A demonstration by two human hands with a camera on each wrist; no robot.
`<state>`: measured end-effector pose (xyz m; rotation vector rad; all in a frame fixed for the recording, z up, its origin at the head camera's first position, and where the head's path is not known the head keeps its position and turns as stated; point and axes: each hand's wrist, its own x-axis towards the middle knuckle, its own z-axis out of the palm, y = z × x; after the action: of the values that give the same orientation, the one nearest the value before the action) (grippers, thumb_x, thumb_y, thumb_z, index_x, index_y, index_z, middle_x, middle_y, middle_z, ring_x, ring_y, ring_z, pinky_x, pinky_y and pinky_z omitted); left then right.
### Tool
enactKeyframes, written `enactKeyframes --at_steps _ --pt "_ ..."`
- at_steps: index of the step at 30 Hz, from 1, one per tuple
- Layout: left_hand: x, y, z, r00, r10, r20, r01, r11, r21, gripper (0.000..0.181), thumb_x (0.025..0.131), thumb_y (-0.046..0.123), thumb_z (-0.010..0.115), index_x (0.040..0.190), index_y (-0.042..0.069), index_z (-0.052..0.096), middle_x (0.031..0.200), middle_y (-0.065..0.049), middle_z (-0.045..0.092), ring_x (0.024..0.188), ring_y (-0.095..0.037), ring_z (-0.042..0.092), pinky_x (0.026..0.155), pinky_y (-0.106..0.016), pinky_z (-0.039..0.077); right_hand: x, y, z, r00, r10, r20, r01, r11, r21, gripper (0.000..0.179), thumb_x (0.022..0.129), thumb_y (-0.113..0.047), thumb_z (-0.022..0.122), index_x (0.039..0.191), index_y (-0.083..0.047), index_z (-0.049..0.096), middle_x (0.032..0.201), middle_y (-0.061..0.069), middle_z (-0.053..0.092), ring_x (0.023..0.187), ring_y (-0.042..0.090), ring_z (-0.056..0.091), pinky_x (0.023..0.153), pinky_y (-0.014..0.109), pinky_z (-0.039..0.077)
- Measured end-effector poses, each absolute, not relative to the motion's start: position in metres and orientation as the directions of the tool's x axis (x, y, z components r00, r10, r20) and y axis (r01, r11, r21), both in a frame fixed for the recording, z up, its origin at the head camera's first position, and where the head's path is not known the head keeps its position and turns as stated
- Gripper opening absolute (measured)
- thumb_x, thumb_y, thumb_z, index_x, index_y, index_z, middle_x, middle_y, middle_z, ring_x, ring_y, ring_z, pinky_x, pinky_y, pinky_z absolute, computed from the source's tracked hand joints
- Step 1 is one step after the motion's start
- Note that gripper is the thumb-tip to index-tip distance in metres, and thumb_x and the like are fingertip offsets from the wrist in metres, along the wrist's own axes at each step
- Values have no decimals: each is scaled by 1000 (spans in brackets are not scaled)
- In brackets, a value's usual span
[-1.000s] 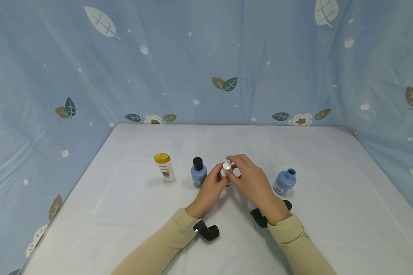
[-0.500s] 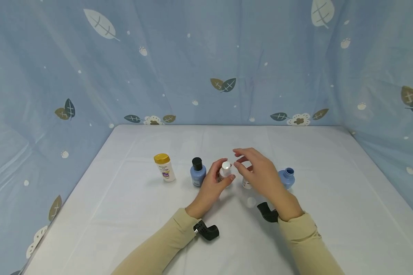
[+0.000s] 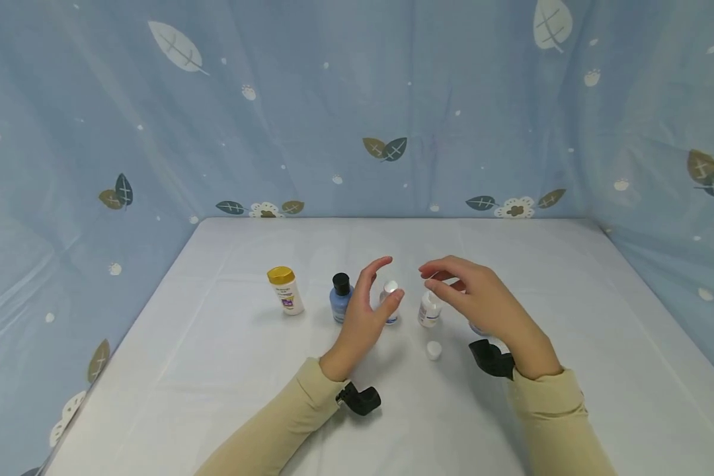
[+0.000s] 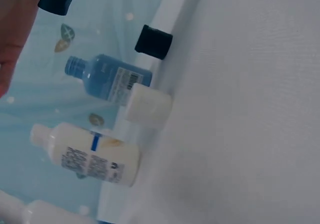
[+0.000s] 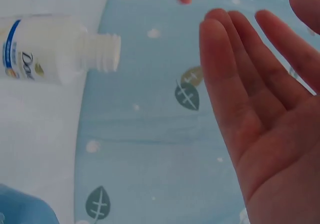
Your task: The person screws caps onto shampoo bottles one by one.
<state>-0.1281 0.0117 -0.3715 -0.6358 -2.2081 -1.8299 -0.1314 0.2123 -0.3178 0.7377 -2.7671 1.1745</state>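
Plainly, neither of my hands holds anything. My left hand (image 3: 361, 324) has its fingers spread from the thumb in a loose curve, with the white-capped bottle (image 3: 391, 287) at its two o'clock, upright and partly behind the thumb; whether the thumb touches it I cannot tell. My right hand (image 3: 482, 297) is relaxed, fingers reaching toward nine o'clock, and in the right wrist view they are nearly straight, the palm bare.

Just past those fingertips, toward eight o'clock, stands the Dove bottle (image 3: 430, 312), uncapped, its threaded neck bare. It sits at three o'clock from the white-capped bottle, a gap between them. A loose white cap (image 3: 434, 350) rests on the table (image 3: 226, 396) at six o'clock from the Dove bottle.

Near four o'clock from the Dove bottle is an uncapped blue bottle (image 4: 112, 78), mostly hidden by my right hand in the head view. The left wrist view shows a loose black cap (image 4: 154, 42) near it.

At nine o'clock from the white-capped bottle stands the black-capped bottle (image 3: 340, 304), also blue, and farther along that way the yellow-capped bottle (image 3: 286, 291). A leaf-patterned curtain (image 3: 309, 119) hangs at twelve o'clock.
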Motion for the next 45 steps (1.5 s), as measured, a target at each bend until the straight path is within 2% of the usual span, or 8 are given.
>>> enactKeyframes --at_steps 3,8,11,15,20,27,34,45 --pt "-121 14 -359 -838 174 517 542 149 827 48 88 8 55 132 3 36 135 -10 37 126 -19 30 102 -41 21 -131 219 -318 -887 -417 196 -430 593 -681 32 87 -45 51 112 -26 57 106 -11 58 94 6 53 76 31 45" --pt "-116 18 -353 -726 133 674 687 129 715 42 85 -5 51 125 -1 41 128 -16 41 119 -24 37 97 -42 30 -128 228 -325 -885 -455 101 -391 608 -691 33 86 -46 52 113 -27 57 106 -13 57 95 5 53 78 33 44" --pt "-113 21 -353 -710 150 688 703 93 705 39 85 -7 50 122 -3 43 124 -17 44 116 -25 41 93 -42 35 -127 233 -332 -871 -491 9 -356 619 -701 38 86 -46 53 117 -25 55 109 -12 55 96 7 53 79 33 44" --pt "-108 29 -355 -746 219 629 649 29 760 36 87 -7 48 122 -5 43 123 -18 46 115 -28 43 93 -44 36 -126 239 -341 -853 -511 -103 -290 630 -721 46 83 -47 56 122 -23 53 112 -8 55 96 10 53 79 33 44" --pt "-103 43 -363 -819 277 503 530 28 847 37 90 -2 46 127 0 43 128 -12 45 120 -24 39 98 -38 31 -128 242 -349 -817 -544 -192 -274 658 -702 50 81 -46 60 120 -16 54 111 -3 56 92 12 53 74 32 45" --pt "-106 62 -369 -891 265 370 396 50 917 40 92 1 42 131 10 41 133 -3 42 126 -15 31 101 -36 26 -131 232 -363 -777 -576 -252 -294 687 -664 39 79 -36 66 111 -15 58 93 -3 58 77 11 55 63 29 45" --pt "-113 71 -372 -936 208 284 301 53 952 41 90 4 44 130 15 42 133 5 41 126 -14 32 101 -41 25 -132 220 -374 -762 -581 -285 -287 698 -656 25 75 -25 70 89 -8 59 78 -5 57 64 12 52 57 30 43" --pt "-119 72 -383 -957 219 189 195 4 981 37 91 5 44 127 14 45 128 3 46 122 -15 38 98 -40 30 -134 213 -383 -745 -611 -267 -332 688 -645 27 70 -19 74 91 -11 57 81 -3 56 67 12 50 59 28 42"
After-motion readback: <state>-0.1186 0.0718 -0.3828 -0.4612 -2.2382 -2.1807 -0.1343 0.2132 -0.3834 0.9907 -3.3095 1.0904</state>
